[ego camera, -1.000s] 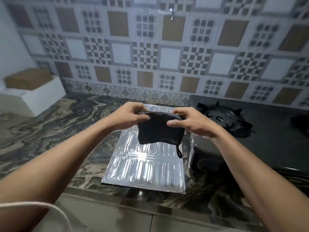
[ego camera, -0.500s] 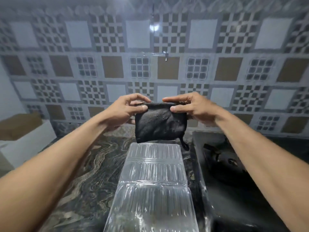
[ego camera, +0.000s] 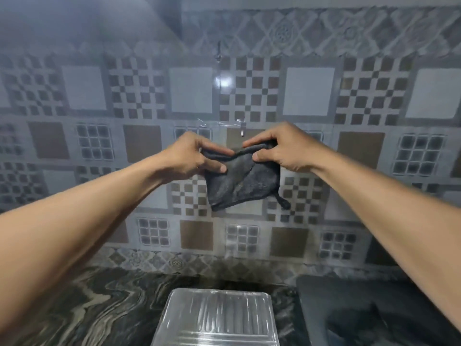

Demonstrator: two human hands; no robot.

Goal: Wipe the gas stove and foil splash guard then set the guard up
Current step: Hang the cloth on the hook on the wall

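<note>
A folded dark grey cloth with a small hanging loop hangs in the air in front of the tiled wall. My left hand pinches its upper left corner and my right hand pinches its upper right edge. The ribbed foil splash guard lies flat on the marbled counter below, at the bottom centre. The black gas stove sits to its right, with a burner grate partly in view and blurred.
A patterned tile wall fills most of the view; a small hook on clear tape sticks to it just above my hands. The dark marbled counter stretches to the left of the foil guard.
Both hands have lifted the cloth higher, up toward the wall hook, and the view has tilted upward. The cloth's top edge now sags between my hands.
</note>
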